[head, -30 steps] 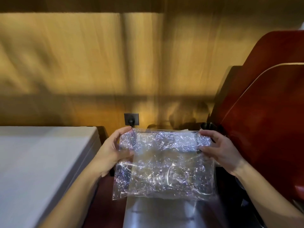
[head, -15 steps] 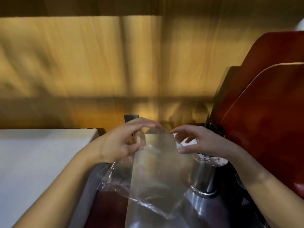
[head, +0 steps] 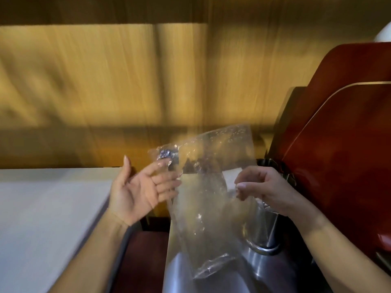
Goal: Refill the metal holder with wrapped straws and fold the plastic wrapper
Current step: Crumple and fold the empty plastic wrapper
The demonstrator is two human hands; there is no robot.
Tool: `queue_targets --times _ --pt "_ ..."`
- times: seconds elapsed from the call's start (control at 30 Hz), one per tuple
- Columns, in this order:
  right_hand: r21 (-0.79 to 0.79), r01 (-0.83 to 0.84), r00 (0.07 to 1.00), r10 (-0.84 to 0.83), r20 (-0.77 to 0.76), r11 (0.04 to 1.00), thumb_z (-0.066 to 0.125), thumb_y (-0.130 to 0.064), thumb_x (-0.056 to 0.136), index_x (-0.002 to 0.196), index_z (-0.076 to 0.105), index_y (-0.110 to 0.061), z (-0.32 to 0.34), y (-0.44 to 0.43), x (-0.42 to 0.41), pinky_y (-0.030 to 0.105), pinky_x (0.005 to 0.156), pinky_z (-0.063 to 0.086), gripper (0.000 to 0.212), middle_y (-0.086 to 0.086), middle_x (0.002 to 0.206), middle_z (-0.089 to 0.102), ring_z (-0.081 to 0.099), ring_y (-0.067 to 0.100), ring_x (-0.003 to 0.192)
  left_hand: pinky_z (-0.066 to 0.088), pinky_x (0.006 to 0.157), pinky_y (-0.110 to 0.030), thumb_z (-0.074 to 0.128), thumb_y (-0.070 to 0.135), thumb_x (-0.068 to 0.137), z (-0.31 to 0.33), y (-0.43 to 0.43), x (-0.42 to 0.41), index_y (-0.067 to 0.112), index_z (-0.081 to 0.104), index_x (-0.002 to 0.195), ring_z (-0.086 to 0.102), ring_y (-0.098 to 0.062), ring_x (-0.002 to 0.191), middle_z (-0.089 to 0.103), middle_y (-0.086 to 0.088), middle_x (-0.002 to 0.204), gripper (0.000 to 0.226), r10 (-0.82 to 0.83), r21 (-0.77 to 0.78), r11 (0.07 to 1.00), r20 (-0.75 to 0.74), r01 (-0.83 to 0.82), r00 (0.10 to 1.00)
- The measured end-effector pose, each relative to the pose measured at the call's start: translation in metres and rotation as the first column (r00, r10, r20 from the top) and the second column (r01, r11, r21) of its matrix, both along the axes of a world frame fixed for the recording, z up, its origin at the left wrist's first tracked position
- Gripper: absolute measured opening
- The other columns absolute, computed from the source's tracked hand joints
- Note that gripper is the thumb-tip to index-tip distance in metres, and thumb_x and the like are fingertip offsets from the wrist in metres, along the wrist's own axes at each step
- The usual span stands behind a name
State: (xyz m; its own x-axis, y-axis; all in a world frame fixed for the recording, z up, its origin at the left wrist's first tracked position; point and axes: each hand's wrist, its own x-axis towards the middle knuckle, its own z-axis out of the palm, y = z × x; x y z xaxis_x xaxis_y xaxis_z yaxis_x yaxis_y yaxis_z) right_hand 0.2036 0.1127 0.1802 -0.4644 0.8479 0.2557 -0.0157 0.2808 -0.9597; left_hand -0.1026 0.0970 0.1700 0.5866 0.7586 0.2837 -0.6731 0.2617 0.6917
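Note:
A clear, crinkled plastic wrapper (head: 209,187) hangs upright between my hands, partly folded, with its top corner raised toward the wooden wall. My right hand (head: 262,189) pinches its right edge between thumb and fingers. My left hand (head: 141,187) is palm up with fingers spread, its fingertips against the wrapper's left edge. The metal holder (head: 264,231), a shiny steel cup, stands on a metal surface behind and below my right hand. Its contents are hidden by the hand and the wrapper.
A white table top (head: 46,218) fills the lower left. Red-brown chair backs (head: 342,149) rise on the right. A wooden wall (head: 127,81) closes the back. A stainless surface (head: 211,271) lies beneath the wrapper, a dark red seat (head: 143,256) to its left.
The wrapper was stretched wide between both hands, then brought together in the middle. Now it hangs lengthwise, my left hand has opened palm up and my right hand keeps the pinch.

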Motion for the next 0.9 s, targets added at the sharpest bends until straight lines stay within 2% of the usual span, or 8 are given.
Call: queue_targets --times 0.13,0.2,0.27,0.33,0.4,0.5,0.7,0.9 --pt "-0.053 0.068 0.996 -0.071 -0.049 0.996 0.073 -0.018 0.069 0.080 0.069 -0.010 -0.011 0.003 -0.002 0.028 0.061 0.054 0.014 0.004 0.067 0.069 0.064 0.018 0.064 0.052 0.088 -0.051 0.070 0.063 0.064 -0.027 -0.012 0.023 0.011 0.050 0.129 0.058 -0.039 0.112 0.062 -0.024 0.121 0.086 0.199 -0.010 0.978 -0.246 -0.208 0.949" --pt "-0.073 0.084 0.995 -0.087 -0.045 0.994 0.075 -0.022 0.065 0.078 0.070 -0.013 -0.017 0.004 -0.006 0.028 0.061 0.055 0.016 0.005 0.067 0.070 0.065 0.017 0.064 0.055 0.080 -0.042 0.081 0.054 0.056 -0.029 -0.019 0.037 0.015 0.050 0.127 0.060 -0.036 0.109 0.065 -0.021 0.119 0.087 0.272 0.029 0.957 -0.438 -0.289 0.857" --pt "-0.087 0.100 0.993 -0.105 -0.060 0.991 0.075 -0.021 0.063 0.077 0.070 -0.012 -0.023 0.003 -0.008 0.027 0.060 0.055 0.017 0.006 0.065 0.070 0.065 0.017 0.062 0.054 0.075 -0.035 0.090 0.039 0.048 -0.030 -0.024 0.048 0.017 0.054 0.118 0.068 -0.028 0.097 0.072 -0.015 0.106 0.082 0.361 0.060 0.914 -0.573 -0.401 0.736" --pt "-0.103 0.119 0.989 -0.128 -0.079 0.987 0.072 -0.017 0.066 0.077 0.069 -0.009 -0.027 0.003 -0.008 0.025 0.058 0.054 0.014 0.007 0.065 0.070 0.065 0.018 0.061 0.048 0.068 -0.030 0.089 0.027 0.050 -0.032 -0.026 0.055 0.009 0.061 0.099 0.071 -0.015 0.071 0.075 -0.012 0.088 0.060 0.443 0.097 0.859 -0.635 -0.503 0.633" --pt "-0.128 0.137 0.985 -0.149 -0.088 0.982 0.070 -0.013 0.067 0.079 0.068 -0.005 -0.031 0.002 -0.007 0.025 0.057 0.055 0.015 0.009 0.067 0.071 0.066 0.020 0.063 0.045 0.064 -0.030 0.083 0.024 0.059 -0.035 -0.026 0.054 0.006 0.065 0.081 0.062 -0.011 0.058 0.070 -0.010 0.076 0.033 0.492 0.126 0.816 -0.663 -0.564 0.564" --pt "-0.160 0.144 0.986 -0.156 -0.065 0.977 0.071 -0.011 0.067 0.079 0.068 -0.004 -0.035 0.000 -0.004 0.027 0.057 0.056 0.014 0.011 0.069 0.071 0.067 0.024 0.066 0.050 0.076 -0.041 0.078 0.025 0.063 -0.037 -0.026 0.050 0.017 0.074 0.067 0.065 -0.015 0.069 0.075 -0.005 0.078 0.009 0.516 0.131 0.791 -0.668 -0.598 0.537" --pt "-0.230 0.155 0.988 -0.155 0.019 0.961 0.073 -0.015 0.063 0.080 0.068 0.001 -0.042 -0.005 0.001 0.028 0.053 0.055 0.023 0.016 0.072 0.073 0.069 0.025 0.064 0.041 0.062 -0.033 0.075 0.022 0.060 -0.037 -0.028 0.048 0.014 0.074 0.069 0.056 -0.023 0.070 0.069 -0.012 0.081 0.012 0.540 0.075 0.740 -0.658 -0.668 0.525" --pt "-0.223 0.207 0.978 -0.206 0.029 0.953 0.066 -0.007 0.071 0.078 0.066 0.007 -0.047 -0.007 0.004 0.027 0.050 0.054 0.015 0.014 0.065 0.071 0.068 0.026 0.060 0.036 0.071 -0.044 0.068 0.004 0.078 -0.042 -0.030 0.047 0.003 0.067 0.075 0.048 -0.029 0.078 0.064 -0.012 0.076 0.003 0.579 0.073 0.715 -0.619 -0.695 0.531"
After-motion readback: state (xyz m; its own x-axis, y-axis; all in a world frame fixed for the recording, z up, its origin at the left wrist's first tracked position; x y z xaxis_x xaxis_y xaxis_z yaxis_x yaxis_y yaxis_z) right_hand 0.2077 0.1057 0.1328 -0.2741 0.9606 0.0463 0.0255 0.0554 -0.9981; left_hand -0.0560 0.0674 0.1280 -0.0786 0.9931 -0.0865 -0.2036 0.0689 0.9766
